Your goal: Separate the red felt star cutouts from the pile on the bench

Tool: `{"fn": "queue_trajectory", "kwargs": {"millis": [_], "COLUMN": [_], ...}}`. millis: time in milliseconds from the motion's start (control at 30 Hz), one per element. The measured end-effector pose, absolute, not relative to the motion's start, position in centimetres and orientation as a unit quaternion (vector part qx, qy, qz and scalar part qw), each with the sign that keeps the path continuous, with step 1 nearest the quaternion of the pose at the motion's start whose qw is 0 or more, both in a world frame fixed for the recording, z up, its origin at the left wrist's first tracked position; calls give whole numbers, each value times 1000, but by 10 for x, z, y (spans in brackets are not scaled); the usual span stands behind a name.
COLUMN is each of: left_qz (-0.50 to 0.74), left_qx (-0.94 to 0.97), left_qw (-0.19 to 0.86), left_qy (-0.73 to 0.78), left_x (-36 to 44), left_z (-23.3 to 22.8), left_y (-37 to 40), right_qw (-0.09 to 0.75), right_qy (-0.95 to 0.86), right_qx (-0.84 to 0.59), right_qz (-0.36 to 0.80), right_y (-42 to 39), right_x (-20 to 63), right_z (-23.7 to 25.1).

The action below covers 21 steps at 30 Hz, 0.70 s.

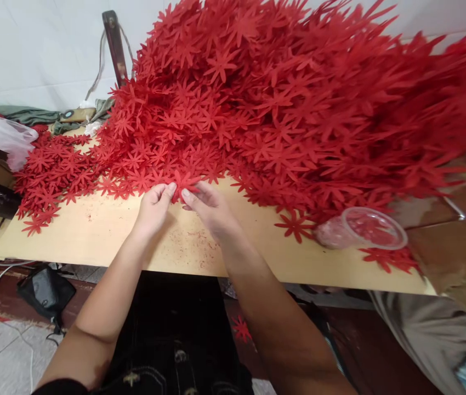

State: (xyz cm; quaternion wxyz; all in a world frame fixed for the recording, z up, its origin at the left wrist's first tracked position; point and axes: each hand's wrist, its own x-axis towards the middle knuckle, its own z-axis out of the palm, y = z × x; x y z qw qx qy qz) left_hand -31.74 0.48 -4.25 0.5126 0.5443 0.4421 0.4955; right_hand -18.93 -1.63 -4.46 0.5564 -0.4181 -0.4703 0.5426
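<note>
Fingertips of left hand (155,204) and right hand (207,204) pinch one red flower (183,184), half-hidden.

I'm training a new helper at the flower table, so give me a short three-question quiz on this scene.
1. True or false: both hands touch the same red flower cutout.
2. What lies on its side right of the hands? A) clear plastic cup B) scissors C) tape roll
3. What colour is the tabletop?

Key: 1 true, left hand and right hand pinch it; 2 A; 3 pale wood.
</note>
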Motion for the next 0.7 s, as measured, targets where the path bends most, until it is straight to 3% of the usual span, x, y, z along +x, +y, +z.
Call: {"fn": "queue_trajectory", "kwargs": {"millis": [300,700], "left_qz": [491,459], "left_qx": [522,548], "left_qw": [578,519], "left_qy": [391,468], "left_x": [-312,-307], "left_z": [-47,-45], "left_y": [7,8], "right_qw": [581,579], "right_qy": [-481,-442], "right_qx": [-430,-375], "right_qz": [498,574], "right_y": [-10,-10], "right_x": [-189,-185], "right_z": [-67,-51]}}
